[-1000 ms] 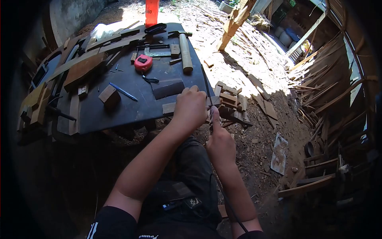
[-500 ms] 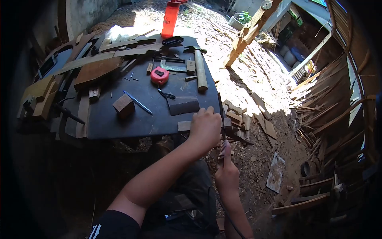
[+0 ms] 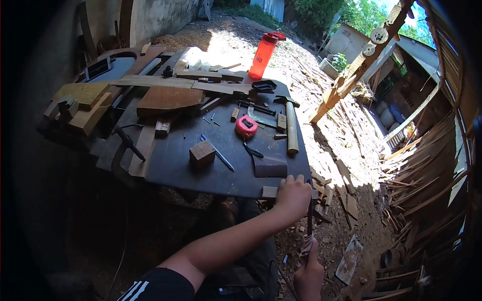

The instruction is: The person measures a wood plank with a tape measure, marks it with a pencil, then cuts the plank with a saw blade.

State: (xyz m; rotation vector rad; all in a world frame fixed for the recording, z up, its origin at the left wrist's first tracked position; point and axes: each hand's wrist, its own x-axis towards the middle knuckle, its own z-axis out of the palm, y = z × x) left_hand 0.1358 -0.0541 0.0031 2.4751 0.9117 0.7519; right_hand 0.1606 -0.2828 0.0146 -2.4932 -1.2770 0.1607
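My left hand (image 3: pixel 293 196) is closed over a short wooden strip (image 3: pixel 269 192) at the table's front right edge, pressing it down. My right hand (image 3: pixel 308 275), below the edge, is wrapped round the handle of a thin dark-bladed tool (image 3: pixel 310 215). The blade points up and away, against the strip just right of my left hand; its exact type is unclear. A dark curved sheet (image 3: pixel 270 167) lies just beyond my left hand. Farther back are a red tape measure (image 3: pixel 246 126) and a hammer (image 3: pixel 291 128).
On the table (image 3: pixel 165 173) are a wooden block (image 3: pixel 202 153), a blue pen (image 3: pixel 224 160), a large wood piece (image 3: pixel 169 101), a clamp (image 3: pixel 129 143) and a red bottle (image 3: pixel 262 56). A wooden post (image 3: pixel 346 75) stands at the right; scrap wood covers the ground.
The view has shifted, so the table sits lower and farther right. My right hand and the tool have drawn back toward me, leaving less blade beyond the strip. My left hand stays on the strip.
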